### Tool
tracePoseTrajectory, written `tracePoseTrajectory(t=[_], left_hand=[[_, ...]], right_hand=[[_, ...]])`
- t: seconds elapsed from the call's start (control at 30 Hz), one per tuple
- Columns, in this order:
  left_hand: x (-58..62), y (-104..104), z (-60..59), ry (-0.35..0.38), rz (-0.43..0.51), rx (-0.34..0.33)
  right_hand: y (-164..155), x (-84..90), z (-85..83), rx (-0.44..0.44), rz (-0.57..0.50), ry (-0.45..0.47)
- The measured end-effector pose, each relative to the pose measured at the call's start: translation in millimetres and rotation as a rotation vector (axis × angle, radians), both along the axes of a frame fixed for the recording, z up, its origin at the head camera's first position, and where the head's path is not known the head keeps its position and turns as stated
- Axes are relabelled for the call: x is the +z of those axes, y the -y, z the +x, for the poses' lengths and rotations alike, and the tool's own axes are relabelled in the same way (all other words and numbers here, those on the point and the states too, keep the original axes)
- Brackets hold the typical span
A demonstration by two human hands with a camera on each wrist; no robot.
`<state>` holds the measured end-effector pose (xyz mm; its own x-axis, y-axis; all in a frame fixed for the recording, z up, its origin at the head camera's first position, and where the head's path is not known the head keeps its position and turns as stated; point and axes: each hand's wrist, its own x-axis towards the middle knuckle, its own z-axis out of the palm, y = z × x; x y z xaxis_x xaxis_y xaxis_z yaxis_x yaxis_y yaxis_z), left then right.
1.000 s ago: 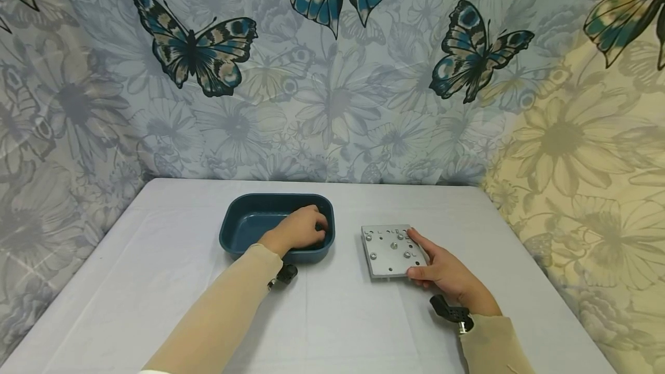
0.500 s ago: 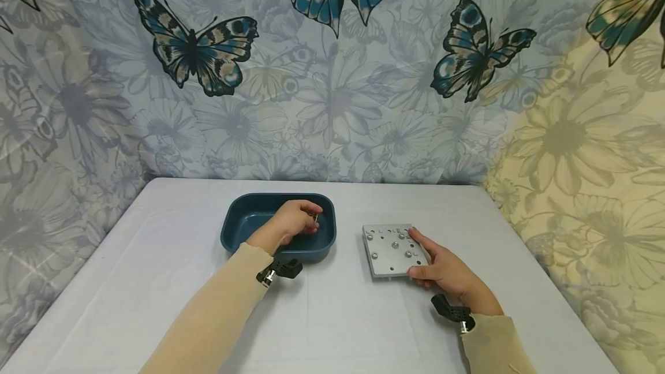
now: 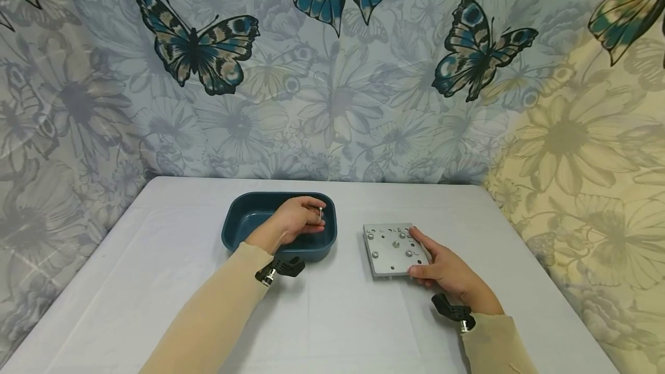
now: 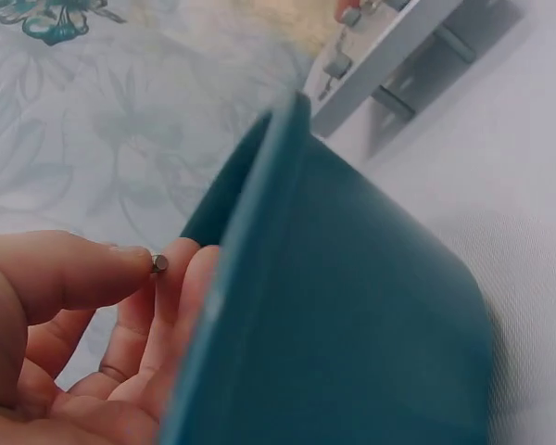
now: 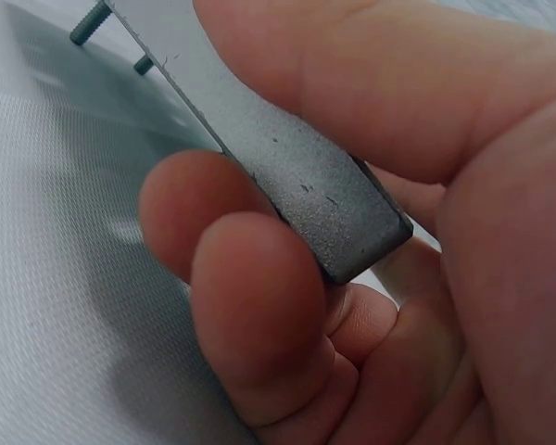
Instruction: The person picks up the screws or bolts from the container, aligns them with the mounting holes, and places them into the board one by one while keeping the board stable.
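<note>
Two hands point(image 3: 297, 218) point(image 3: 448, 273), white table point(image 3: 343, 322), butterfly backdrop point(image 3: 337, 108)

We find the left hand point(image 3: 296, 217) lifted: a second ago its fingers dip low into the right end of the blue bin point(image 3: 306, 255), and now they are higher, nearer the rim. Between the thumb point(image 4: 74, 271) and fingertips we now see a small metal screw point(image 3: 321, 213), roughly upright, where half a second ago we catch only a glint. The black wrist mount point(image 3: 291, 266), partly hidden at first, now shows more fully.
</note>
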<state>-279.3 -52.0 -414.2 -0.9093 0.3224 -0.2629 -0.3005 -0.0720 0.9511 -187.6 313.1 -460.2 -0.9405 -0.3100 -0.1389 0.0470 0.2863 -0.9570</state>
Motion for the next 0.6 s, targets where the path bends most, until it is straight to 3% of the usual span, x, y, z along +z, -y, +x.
tracePoseTrajectory(t=[0.3, 0.6], left_hand=[[15.2, -11.3, 9.3, -0.044, 0.015, 0.005], [28.2, -37.5, 28.3, -0.178, -0.005, -0.099]], right_hand=[[-0.2, 2.2, -0.5, 0.002, 0.008, 0.007], [2.0, 2.3, 0.7, -0.010, 0.009, 0.010]])
